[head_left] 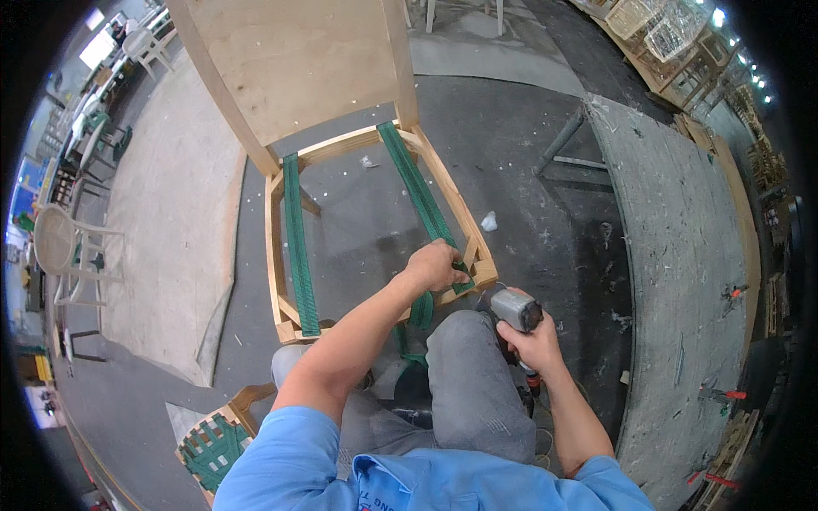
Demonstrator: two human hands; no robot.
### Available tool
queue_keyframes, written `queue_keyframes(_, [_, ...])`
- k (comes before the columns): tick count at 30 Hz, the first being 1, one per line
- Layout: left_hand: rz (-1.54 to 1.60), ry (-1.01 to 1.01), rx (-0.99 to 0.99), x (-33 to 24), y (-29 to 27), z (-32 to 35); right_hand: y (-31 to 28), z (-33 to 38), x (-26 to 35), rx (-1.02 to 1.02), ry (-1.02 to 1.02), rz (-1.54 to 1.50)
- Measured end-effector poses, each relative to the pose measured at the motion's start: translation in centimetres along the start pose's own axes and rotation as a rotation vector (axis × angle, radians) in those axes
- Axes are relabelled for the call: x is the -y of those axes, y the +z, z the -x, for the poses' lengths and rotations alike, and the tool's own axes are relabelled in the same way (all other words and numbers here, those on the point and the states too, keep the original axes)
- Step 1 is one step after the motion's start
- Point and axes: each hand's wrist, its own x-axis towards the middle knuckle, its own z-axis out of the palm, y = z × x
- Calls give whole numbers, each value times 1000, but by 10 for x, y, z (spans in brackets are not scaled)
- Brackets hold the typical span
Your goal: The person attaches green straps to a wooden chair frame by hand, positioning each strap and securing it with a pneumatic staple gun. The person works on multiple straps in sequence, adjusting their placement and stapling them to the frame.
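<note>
In front of my knees stands a bare wooden chair frame (452, 200) with a plywood back (298, 60). One green webbing strap (298, 247) runs front to back along its left side. A second green strap (413, 183) crosses on the right, down to the near right corner. My left hand (434, 266) is closed on this strap near the front rail, its fingertips partly hidden. A loose length of webbing (422, 311) hangs below that hand. My right hand (534, 341) grips a grey staple gun (515, 309), its nose close to the front right corner of the frame.
A worn grey-topped workbench (682, 255) stands to the right, with red-handled clamps (724, 393) along its far edge. At lower left is another frame with woven green webbing (217, 451). A pale sheet (162, 213) covers floor on the left, near a white chair (60, 243).
</note>
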Motion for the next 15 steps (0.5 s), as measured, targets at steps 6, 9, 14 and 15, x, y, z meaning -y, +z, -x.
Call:
queue_keyframes(6, [82, -25, -68, 5, 11, 1, 15, -23, 5, 19, 40, 138])
queue_keyframes(9, [93, -33, -44, 6, 11, -1, 21, -30, 8, -3, 89, 154])
queue_keyframes(14, [125, -42, -45, 8, 10, -2, 28, -34, 12, 5, 50, 159])
queue_keyframes(15, [130, -41, -37, 9, 10, -3, 28, -35, 12, 11, 49, 165])
